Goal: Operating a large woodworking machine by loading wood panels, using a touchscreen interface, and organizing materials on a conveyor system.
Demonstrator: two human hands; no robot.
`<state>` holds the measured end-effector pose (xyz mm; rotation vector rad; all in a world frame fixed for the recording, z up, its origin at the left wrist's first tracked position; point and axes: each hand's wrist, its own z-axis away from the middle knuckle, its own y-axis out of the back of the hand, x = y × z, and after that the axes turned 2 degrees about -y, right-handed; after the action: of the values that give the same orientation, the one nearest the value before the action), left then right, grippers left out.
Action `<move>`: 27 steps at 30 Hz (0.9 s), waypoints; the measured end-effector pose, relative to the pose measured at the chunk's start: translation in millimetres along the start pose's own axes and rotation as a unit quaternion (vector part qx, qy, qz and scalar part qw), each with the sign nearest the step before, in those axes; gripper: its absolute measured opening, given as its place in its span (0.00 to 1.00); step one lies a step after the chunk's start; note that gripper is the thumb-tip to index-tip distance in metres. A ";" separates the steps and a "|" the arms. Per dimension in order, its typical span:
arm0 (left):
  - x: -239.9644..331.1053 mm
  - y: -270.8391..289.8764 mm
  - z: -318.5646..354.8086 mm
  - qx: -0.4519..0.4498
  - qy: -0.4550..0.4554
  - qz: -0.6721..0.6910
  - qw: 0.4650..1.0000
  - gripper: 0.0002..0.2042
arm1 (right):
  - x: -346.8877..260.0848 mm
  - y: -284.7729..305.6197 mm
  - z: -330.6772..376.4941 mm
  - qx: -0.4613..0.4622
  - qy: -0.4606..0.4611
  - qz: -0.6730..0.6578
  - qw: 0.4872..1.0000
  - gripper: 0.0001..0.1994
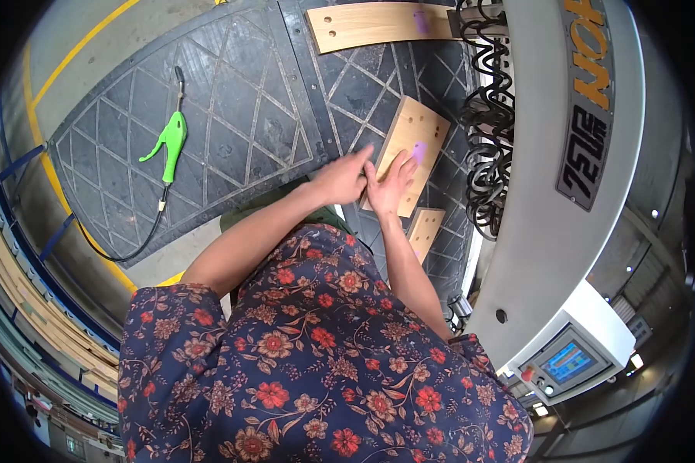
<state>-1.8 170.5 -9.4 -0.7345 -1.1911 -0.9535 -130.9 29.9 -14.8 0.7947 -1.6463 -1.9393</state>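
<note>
A light wooden board [425, 127] with several drilled holes and a purple mark lies slanted on the dark machine bed. My right hand [392, 187] rests over its near part, palm down and fingers spread, with nothing seen in it. Just left of it, my left hand [341, 177] is beside the board's left edge. Its index finger is stretched out toward the far right; the other fingers look partly curled, and nothing shows in them. The two hands are close together, nearly touching. Part of the board is hidden beneath my right hand.
A smaller drilled wood piece [425, 231] lies nearer, and a longer board [378, 27] lies at the far edge. On the left bed panel rests a green air gun [174, 143] with a black hose. Black coiled hoses [486, 123] hang beside the grey machine arm [548, 193].
</note>
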 end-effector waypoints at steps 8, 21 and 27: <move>4.9 153.7 -75.3 0.450 -0.156 -0.258 0.841 0.31 | 47.0 45.0 -102.4 -0.053 0.139 -0.057 0.987 0.45; 4.4 181.5 -99.1 0.295 -0.152 -0.406 0.851 0.44 | 66.7 60.6 -164.9 0.036 0.089 -0.039 0.995 0.35; 18.1 182.0 -99.4 0.323 -0.170 -0.418 0.832 0.45 | 66.8 72.0 -187.2 0.038 0.118 -0.028 0.992 0.32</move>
<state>206.1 158.5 -12.6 0.2356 -2.0922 -1.0225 -50.3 -161.1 26.9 1.0678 -1.5770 -1.7505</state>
